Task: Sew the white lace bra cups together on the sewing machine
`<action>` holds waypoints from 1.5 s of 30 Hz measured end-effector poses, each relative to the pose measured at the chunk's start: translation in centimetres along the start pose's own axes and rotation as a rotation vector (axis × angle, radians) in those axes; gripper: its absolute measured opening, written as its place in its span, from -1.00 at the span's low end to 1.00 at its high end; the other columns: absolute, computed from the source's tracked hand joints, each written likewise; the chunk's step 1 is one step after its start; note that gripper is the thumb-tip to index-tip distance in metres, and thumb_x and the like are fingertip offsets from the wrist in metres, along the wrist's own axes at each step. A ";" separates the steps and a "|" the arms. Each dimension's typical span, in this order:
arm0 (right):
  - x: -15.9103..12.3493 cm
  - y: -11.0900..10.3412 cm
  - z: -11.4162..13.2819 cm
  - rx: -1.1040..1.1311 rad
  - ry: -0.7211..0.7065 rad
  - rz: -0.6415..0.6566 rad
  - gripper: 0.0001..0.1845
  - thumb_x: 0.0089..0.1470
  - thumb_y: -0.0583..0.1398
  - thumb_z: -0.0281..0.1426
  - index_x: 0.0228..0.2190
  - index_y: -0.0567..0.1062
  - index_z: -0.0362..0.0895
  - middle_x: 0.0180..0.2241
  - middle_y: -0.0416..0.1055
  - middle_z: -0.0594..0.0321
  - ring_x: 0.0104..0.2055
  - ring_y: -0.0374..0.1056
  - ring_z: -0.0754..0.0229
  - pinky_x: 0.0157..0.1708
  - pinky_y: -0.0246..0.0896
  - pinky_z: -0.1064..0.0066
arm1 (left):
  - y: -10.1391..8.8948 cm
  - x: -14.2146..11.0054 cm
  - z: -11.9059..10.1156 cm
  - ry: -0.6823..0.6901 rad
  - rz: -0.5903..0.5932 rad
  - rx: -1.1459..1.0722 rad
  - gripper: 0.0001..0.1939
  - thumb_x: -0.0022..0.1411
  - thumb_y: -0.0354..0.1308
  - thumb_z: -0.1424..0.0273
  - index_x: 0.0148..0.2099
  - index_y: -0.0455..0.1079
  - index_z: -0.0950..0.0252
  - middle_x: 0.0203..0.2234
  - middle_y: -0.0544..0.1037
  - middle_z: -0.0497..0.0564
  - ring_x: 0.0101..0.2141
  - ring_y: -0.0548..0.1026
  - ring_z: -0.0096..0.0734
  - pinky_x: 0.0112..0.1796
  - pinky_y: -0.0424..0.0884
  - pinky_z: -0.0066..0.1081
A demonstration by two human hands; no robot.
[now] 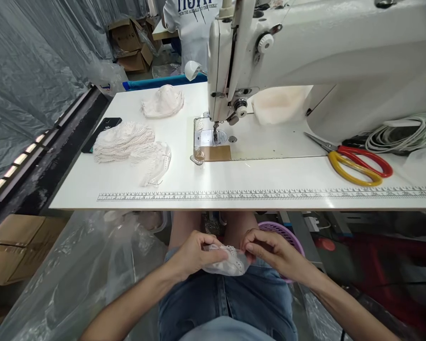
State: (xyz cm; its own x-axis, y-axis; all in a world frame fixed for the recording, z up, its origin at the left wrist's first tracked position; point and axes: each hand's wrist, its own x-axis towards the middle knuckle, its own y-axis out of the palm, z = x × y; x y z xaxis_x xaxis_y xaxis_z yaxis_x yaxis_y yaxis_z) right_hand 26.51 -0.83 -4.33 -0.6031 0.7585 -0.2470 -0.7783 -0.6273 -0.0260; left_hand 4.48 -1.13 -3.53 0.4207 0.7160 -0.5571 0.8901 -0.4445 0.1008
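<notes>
Over my lap, a small piece of white lace fabric [229,262] is stretched between my two hands. My left hand [203,254] is closed on its left side, thumb lying on top. At its right edge my right hand [267,250] pinches the cloth between thumb and fingers; the fingertips are partly hidden. Above, on the white table, stands a sewing machine [222,71] with its needle and presser foot over the metal plate. A stack of white lace pieces [125,142] lies to the left, and another white fabric piece [163,102] sits behind it.
Scissors with red and yellow handles [358,166] lie on the right, beside a coiled cable [404,135]. A printed ruler [262,195] runs along the table's front edge. A dark phone-like object [104,128] is partly under the stack. Below are a purple basket [284,233] and a cardboard box [19,248].
</notes>
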 end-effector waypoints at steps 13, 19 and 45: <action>0.1 0.9 -1.6 0.103 0.052 0.034 -0.69 0.14 0.09 -0.15 -0.39 0.38 -0.14 -0.50 0.29 0.30 -0.50 0.23 0.31 -0.50 0.18 0.47 | 0.3 0.1 0.8 -0.059 0.010 0.018 -0.60 -0.06 0.28 0.12 -0.34 0.53 0.41 -0.51 0.45 0.00 -0.49 0.32 -0.49 -0.45 0.19 -0.52; 0.2 0.9 -1.4 0.068 0.057 0.061 -0.70 0.17 0.05 -0.17 -0.43 0.32 -0.14 -0.52 0.31 0.30 -0.52 0.22 0.32 -0.52 0.13 0.48 | 0.3 0.1 0.9 -0.047 0.040 0.123 -0.66 0.00 0.24 0.19 -0.35 0.53 0.42 -0.52 0.43 -0.01 -0.51 0.29 -0.51 -0.49 0.13 -0.53; -7.1 -4.8 -9.9 -1.146 0.088 -0.368 -0.62 -0.01 -0.08 -0.60 -0.28 0.41 -0.06 -0.24 0.43 0.04 -0.43 0.36 0.08 -0.55 0.10 0.35 | 0.6 1.4 0.2 -0.281 0.092 -0.095 -0.62 -0.22 0.36 0.18 -0.43 0.51 0.43 -0.64 0.43 -0.06 -0.59 0.26 -0.59 -0.56 0.13 -0.56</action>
State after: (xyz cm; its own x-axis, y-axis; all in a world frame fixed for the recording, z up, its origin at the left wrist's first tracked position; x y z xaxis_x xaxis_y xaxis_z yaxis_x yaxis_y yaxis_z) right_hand 36.25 -4.95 -12.00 -0.3294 0.9379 -0.1085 -0.2673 -0.2028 -0.9420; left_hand 5.58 -0.49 -4.40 0.4467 0.4927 -0.7468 0.8688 -0.4383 0.2306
